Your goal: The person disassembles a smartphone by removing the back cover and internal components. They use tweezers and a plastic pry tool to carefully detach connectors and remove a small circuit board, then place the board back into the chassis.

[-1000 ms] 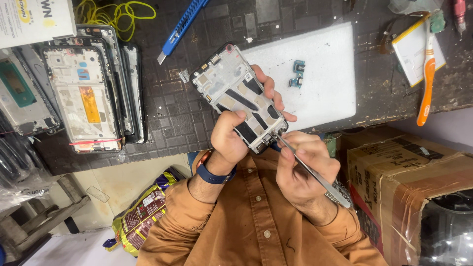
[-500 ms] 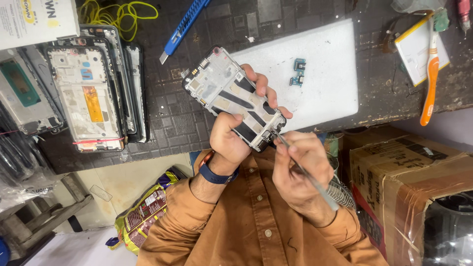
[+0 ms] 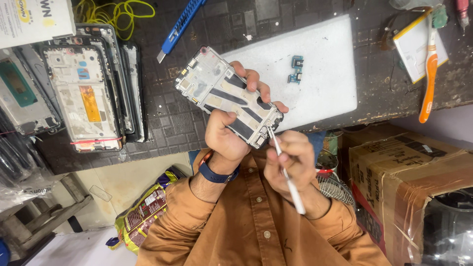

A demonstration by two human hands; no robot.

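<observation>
A phone repair workshop: stripped phone frames [image 3: 84, 96] and tools litter the dark workbench [image 3: 167, 123].

The table [image 3: 197, 118] has a dark gridded surface. Directly on it lie a white pad [image 3: 320, 83], a blue utility knife [image 3: 180, 27], stacked phone frames [image 3: 93, 93], yellow cable [image 3: 118, 12] and an orange toothbrush [image 3: 429, 69].

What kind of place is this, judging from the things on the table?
Probably a phone repair bench. The left hand holds a bare phone frame, the right hand works on it with tweezers, and more stripped frames are stacked on the dark mat.
</observation>
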